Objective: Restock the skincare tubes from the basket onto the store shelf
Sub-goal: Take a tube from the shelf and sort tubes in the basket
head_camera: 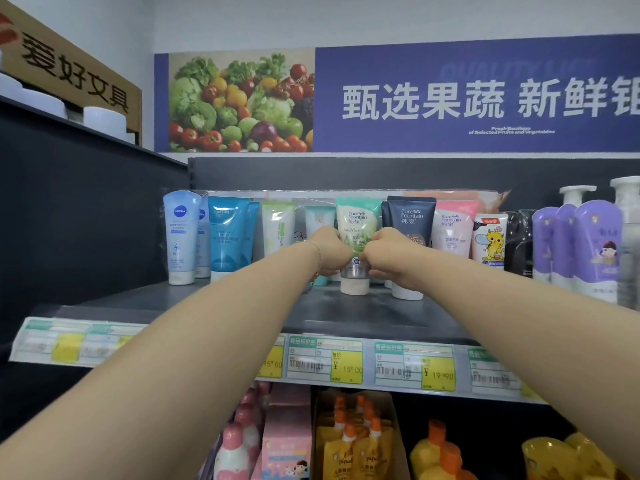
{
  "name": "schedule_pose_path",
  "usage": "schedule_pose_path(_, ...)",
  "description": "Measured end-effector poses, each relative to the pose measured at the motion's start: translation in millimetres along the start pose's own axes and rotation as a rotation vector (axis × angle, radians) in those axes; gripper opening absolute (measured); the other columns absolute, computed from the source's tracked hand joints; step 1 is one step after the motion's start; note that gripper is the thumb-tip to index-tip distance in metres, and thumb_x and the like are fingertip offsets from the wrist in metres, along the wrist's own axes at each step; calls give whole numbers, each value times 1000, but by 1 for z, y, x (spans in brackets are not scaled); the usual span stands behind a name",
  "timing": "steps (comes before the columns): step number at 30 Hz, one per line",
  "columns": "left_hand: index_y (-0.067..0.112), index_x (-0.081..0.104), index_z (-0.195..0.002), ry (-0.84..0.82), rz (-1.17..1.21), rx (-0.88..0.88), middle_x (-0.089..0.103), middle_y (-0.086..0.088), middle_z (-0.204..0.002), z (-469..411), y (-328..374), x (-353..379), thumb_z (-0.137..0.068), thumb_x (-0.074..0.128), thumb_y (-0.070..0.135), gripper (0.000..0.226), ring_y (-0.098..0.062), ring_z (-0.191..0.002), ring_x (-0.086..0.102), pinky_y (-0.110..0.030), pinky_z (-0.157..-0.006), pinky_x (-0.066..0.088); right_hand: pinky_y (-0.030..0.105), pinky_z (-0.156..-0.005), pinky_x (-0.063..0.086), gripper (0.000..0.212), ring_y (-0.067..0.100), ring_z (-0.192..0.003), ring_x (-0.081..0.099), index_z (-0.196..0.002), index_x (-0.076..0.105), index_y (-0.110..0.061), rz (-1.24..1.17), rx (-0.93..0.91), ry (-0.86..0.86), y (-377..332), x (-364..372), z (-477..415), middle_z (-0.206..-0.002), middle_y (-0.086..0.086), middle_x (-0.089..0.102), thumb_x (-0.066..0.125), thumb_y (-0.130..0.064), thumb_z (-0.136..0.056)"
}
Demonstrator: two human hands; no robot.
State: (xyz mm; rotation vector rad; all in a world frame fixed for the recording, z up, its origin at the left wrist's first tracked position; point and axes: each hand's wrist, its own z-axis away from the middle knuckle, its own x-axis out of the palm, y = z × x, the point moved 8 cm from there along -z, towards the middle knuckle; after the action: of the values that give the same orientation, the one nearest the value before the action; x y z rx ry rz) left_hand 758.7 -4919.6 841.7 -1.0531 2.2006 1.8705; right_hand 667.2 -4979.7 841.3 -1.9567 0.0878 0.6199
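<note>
A green Pure Fountain tube stands cap-down on the dark shelf, in the middle of a row of skincare tubes. My left hand grips its left side and my right hand grips its right side, fingers curled round it. To the left stand a blue Nivea tube and a teal-blue tube. To the right are a navy tube and a pink tube. The basket is out of view.
Purple pump bottles fill the shelf's right end. A cartoon-printed tube stands beside the pink one. Price tags line the shelf edge. Below are pink bottles and yellow pouches. A cardboard box sits at top left.
</note>
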Motion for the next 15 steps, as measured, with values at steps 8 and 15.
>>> schedule_pose_path(8, 13, 40, -76, 12, -129, -87, 40, -3, -81, 12, -9, -6, -85, 48, -9, 25, -25, -91, 42, -36, -89, 48, 38, -76, 49, 20, 22, -83, 42, -96, 54, -5, 106, 33, -71, -3, 2, 10, -93, 12, 50, 41, 4, -84)
schedule_pose_path(15, 14, 40, -97, 188, -286, 60, 44, -4, -93, 33, 3, -31, -90, 55, 11, 17, -22, -90, 42, -30, -74, 37, 32, -63, 45, 20, 22, -70, 46, -99, 61, 0, 351, -170, 69, -38, -20, 38, -84, 15, 59, 47, -5, -86)
